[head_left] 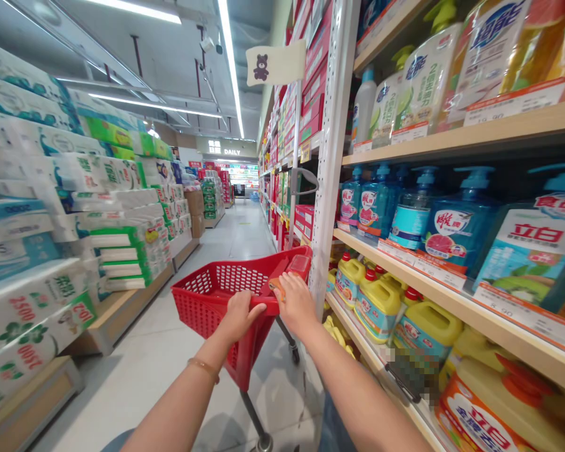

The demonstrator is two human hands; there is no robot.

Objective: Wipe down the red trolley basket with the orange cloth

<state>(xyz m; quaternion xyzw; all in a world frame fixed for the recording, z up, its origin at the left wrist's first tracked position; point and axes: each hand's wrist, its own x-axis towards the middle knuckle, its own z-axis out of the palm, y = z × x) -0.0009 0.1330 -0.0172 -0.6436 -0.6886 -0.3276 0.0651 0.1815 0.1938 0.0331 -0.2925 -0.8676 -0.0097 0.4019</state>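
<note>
A red plastic shopping cart (pixel 216 285) stands in a shop aisle just in front of me. My left hand (pixel 239 314) is closed round the near rim of its basket, a thin bracelet on the wrist. My right hand (pixel 295 302) rests on the same rim further right, fingers curled over the red handle by an orange patch. Little shows inside the basket. The cart's front right corner is close to the white shelf upright (pixel 330 157).
Shelves on the right hold blue pump bottles (pixel 456 220) and yellow jugs (pixel 377 304) of detergent. Stacked packs of tissue paper (pixel 75 207) line the left side on low wooden platforms. The tiled aisle floor (pixel 238 235) runs ahead towards more displays.
</note>
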